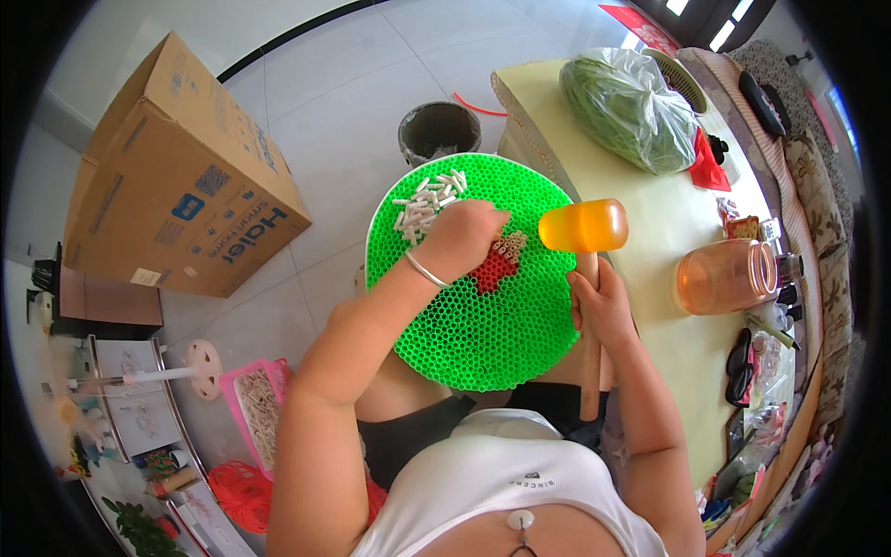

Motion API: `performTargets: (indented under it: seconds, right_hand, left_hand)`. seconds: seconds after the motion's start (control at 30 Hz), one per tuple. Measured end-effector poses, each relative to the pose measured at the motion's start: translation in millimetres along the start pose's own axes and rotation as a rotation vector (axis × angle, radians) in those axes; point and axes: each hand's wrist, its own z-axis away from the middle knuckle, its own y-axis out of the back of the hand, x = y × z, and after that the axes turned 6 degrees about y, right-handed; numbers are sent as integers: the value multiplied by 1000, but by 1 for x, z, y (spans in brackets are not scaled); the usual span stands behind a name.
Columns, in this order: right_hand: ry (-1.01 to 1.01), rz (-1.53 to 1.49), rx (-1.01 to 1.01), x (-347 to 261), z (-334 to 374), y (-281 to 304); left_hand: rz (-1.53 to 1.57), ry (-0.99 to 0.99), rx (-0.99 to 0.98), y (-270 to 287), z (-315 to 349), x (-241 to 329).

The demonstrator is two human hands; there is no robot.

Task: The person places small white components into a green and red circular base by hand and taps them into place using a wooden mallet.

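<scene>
A round green board [469,348] full of honeycomb holes lies across my lap. My left hand [462,239] is over its upper middle, fingertips pinched together beside a small cluster of pale pieces [512,245] set in the holes. Whatever the pinch holds is hidden. Just below that cluster is a red patch [493,272] of filled holes. Loose short white sticks [422,209] are heaped on the board's upper left. At the board's right edge my right hand [603,299] grips the wooden handle of a mallet with a translucent orange head [583,226], which points upward.
A dark bin [438,132] stands beyond the board. To the left are a large cardboard box [200,176] and a pink basket [255,408] of pale sticks. The table [650,371] on my right carries a plastic bag of greens [626,107] and a pinkish jar [724,277].
</scene>
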Motion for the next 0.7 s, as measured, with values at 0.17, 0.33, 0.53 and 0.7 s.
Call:
performTargets:
  seconds: [0.17, 0.33, 0.53, 0.7]
  right_hand:
    - [161, 105, -91, -61, 7, -7]
    - [414, 570, -126, -28, -17, -20]
    - [201, 418, -86, -78, -19, -32]
    - [320, 754, -96, -38, -18, -40]
  left_hand:
    - [-114, 128, 140, 43, 8, -16]
    - [-157, 246, 117, 50, 11, -14]
    - [-257, 209, 147, 30, 21, -18]
    - [-325, 193, 132, 17, 8, -24]
